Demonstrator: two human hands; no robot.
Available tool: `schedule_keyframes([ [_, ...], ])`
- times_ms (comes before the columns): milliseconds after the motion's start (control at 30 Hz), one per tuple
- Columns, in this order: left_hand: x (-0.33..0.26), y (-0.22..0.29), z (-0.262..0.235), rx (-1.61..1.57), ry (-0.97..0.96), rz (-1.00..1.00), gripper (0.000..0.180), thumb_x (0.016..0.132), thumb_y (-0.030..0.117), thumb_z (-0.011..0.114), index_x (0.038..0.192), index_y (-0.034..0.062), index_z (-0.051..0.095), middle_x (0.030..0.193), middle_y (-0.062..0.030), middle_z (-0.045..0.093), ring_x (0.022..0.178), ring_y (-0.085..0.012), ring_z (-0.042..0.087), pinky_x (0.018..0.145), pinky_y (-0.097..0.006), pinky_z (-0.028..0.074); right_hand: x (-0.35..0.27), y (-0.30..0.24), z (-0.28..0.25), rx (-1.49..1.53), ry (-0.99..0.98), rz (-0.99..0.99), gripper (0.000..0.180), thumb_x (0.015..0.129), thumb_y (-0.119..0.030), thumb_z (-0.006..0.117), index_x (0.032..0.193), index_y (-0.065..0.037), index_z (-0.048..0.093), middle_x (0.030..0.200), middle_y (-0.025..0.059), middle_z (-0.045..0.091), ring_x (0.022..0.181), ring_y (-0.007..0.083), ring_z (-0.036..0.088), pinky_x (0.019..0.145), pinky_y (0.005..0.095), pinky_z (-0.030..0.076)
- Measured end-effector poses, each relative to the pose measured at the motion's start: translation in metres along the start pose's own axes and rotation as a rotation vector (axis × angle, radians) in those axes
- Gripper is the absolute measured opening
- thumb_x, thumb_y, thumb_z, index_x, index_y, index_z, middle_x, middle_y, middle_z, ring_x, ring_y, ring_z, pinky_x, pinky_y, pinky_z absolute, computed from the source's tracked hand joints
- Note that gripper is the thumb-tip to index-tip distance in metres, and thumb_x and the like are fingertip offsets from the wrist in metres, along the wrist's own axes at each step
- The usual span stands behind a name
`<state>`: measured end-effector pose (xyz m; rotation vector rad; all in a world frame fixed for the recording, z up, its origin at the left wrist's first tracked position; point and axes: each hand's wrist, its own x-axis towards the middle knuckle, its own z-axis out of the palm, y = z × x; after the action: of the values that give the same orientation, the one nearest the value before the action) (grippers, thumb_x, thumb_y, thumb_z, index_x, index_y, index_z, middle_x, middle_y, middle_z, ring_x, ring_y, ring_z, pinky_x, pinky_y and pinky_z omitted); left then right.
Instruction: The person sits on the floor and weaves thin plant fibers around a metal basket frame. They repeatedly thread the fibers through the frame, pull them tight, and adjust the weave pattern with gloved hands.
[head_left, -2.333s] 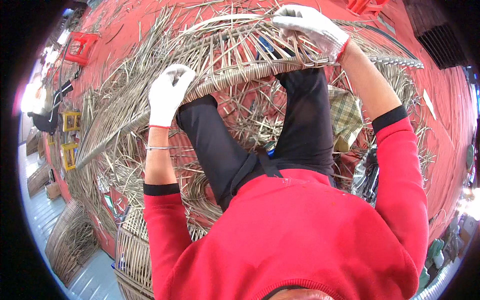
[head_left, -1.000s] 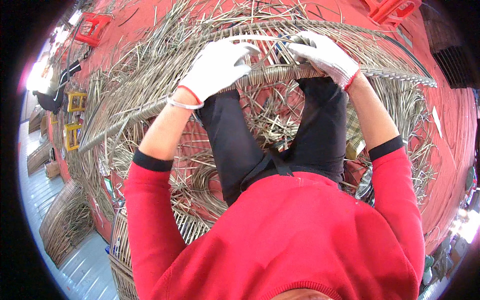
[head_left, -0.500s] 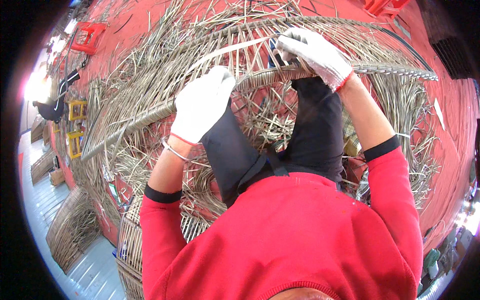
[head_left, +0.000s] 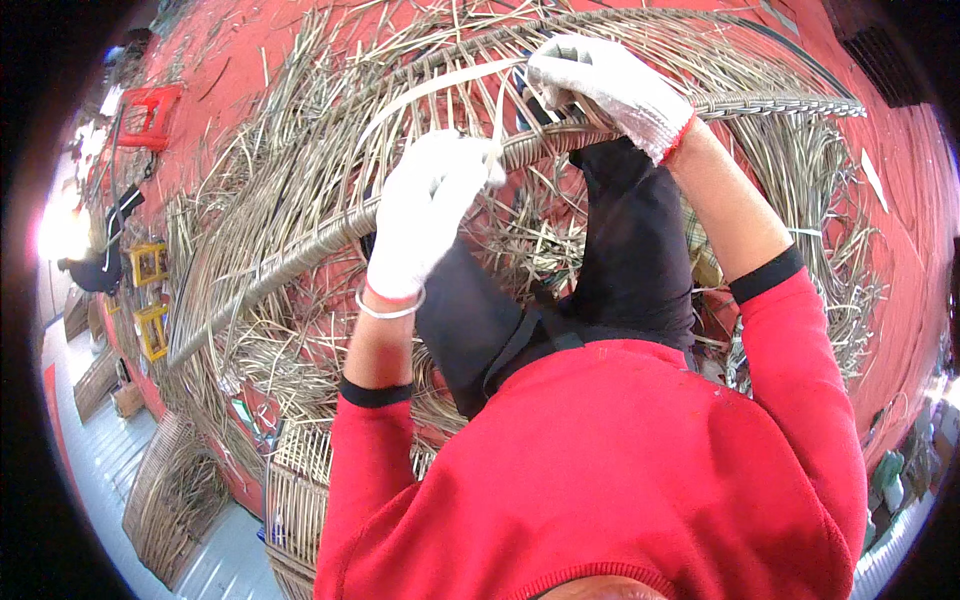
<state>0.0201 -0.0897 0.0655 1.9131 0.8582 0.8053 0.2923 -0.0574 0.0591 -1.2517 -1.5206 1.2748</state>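
Gripping a pale flat strip (head_left: 440, 85), your gloved left hand (head_left: 430, 215) sits just below the wrapped rim (head_left: 300, 250) of the wicker frame, its fingers closed on the strip's lower end. Your gloved right hand (head_left: 605, 90) rests on the same rim further along, fingers curled shut over the weave where the strip's other end arrives. The strip arches above the rim between both hands. Loose canes (head_left: 820, 250) lie on the red floor (head_left: 900, 200) beyond the rim.

White gloves (head_left: 430, 215) with red cuffs, a red sweater (head_left: 620, 480), grey-tan woven wicker frame (head_left: 300, 260), red floor (head_left: 900, 250).
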Motion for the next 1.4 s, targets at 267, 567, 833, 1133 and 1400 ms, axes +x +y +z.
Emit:
schedule_keyframes([
  [267,-0.080,0.002,0.049,0.335,0.368,0.034,0.017,0.088,0.019,0.076,0.101,0.0081,0.074,0.099,-0.0062,0.074,0.097,-0.0288,0.068,0.103,-0.046,0.045,-0.012,-0.002,0.019,-0.085,-0.001,0.068,0.023,0.097,-0.030,0.073,0.096,-0.007,0.071,0.077,-0.0044,0.063,0.068,0.0037,0.053,0.063,0.0228,0.043],
  [567,-0.077,-0.013,0.021,0.387,0.229,0.147,0.028,0.098,0.028,0.070,0.084,0.0038,0.070,0.097,-0.0059,0.074,0.100,-0.0249,0.063,0.104,-0.040,0.044,-0.079,-0.043,0.015,-0.623,0.388,-0.353,0.045,0.081,-0.015,0.085,0.121,-0.004,0.067,0.115,0.0106,0.071,0.108,0.0214,0.068,0.101,0.0352,0.052],
  [833,-0.071,-0.013,0.015,0.536,0.268,0.338,0.023,0.072,0.021,0.087,0.087,0.0109,0.073,0.089,-0.0007,0.074,0.095,-0.0266,0.067,0.097,-0.043,0.050,-0.103,0.022,0.054,-1.077,0.345,-0.695,0.033,0.079,-0.022,0.078,0.112,-0.016,0.075,0.108,0.0010,0.071,0.098,0.0247,0.067,0.083,0.0389,0.053],
  [1133,-0.072,-0.036,-0.009,0.395,0.032,0.136,0.018,0.085,0.025,0.078,0.085,0.0081,0.072,0.090,-0.0032,0.074,0.094,-0.0262,0.066,0.090,-0.040,0.051,-0.078,0.050,0.062,-1.090,0.474,-0.591,0.021,0.076,-0.021,0.074,0.097,-0.025,0.075,0.098,-0.0052,0.072,0.091,0.0206,0.065,0.084,0.0401,0.049],
  [1400,-0.066,-0.024,-0.008,0.243,0.215,0.225,0.023,0.071,0.018,0.089,0.075,0.0111,0.067,0.096,-0.0009,0.075,0.102,-0.0238,0.067,0.101,-0.043,0.049,-0.082,0.030,0.065,-1.057,0.512,-0.652,0.021,0.077,-0.015,0.080,0.097,-0.017,0.075,0.092,-0.0008,0.071,0.087,0.0236,0.067,0.079,0.0384,0.051],
])
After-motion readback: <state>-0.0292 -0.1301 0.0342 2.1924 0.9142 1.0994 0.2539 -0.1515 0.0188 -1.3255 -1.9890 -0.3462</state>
